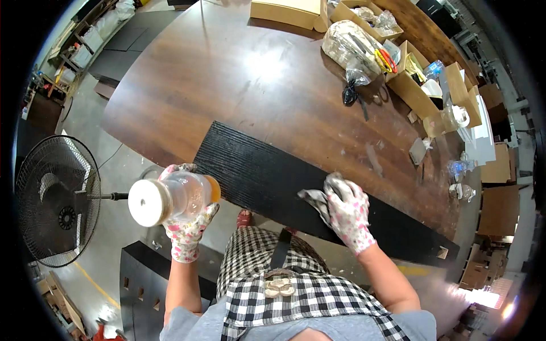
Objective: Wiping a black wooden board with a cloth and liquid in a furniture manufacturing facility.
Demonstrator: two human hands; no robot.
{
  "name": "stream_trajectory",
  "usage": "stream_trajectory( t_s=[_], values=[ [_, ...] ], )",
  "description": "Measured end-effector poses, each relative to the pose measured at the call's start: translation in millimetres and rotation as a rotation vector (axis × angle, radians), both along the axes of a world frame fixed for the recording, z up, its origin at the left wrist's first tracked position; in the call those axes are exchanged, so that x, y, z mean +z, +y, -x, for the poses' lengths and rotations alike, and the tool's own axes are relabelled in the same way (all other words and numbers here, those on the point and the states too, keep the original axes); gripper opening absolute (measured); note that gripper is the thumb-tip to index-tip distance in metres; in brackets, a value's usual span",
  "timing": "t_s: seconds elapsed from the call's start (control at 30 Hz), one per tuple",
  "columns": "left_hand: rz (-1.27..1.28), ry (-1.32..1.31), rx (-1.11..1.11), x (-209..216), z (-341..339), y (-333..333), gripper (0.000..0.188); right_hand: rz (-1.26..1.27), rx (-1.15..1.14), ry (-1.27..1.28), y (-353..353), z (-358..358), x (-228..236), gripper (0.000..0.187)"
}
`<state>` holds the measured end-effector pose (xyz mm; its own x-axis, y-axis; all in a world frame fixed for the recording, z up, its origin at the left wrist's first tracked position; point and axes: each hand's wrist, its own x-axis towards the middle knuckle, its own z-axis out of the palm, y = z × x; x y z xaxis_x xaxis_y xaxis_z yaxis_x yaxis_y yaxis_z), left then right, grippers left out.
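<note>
My left hand (190, 224), in a floral glove, grips a clear plastic bottle (170, 199) with a white base and an orange cap, held on its side off the table's near edge. My right hand (348, 211), in the same kind of glove, presses a grey rag (315, 200) onto a long black wooden board (273, 176). The board lies along the near edge of a dark brown table (239, 85).
Cardboard boxes (418, 85), a filled plastic bag (352, 48) and small bottles (460, 170) crowd the table's far right. A standing fan (57, 202) is on the floor at left. More black boards (139, 278) lie below my left arm.
</note>
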<state>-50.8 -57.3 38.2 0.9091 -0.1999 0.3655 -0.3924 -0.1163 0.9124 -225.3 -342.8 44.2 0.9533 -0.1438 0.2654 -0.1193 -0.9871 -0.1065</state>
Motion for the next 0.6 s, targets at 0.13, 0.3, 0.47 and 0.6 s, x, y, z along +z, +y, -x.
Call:
stream_trajectory(
  t_s=[0.13, 0.3, 0.47, 0.6],
  values=[
    [0.183, 0.120, -0.046, 8, 3, -22, 0.098, 0.027, -0.011, 0.004, 3, -11, 2, 0.034],
    [0.159, 0.119, -0.059, -1, 0, -17, 0.101, 0.031, 0.043, 0.011, 2, -11, 9, 0.032],
    [0.251, 0.154, -0.032, 4, 3, -14, 0.096, 0.002, -0.012, -0.015, -3, 9, -15, 0.042],
    [0.086, 0.040, 0.081, -7, 5, 2, 0.097, -0.076, 0.064, 0.155, 32, -91, -18, 0.053]
  ],
)
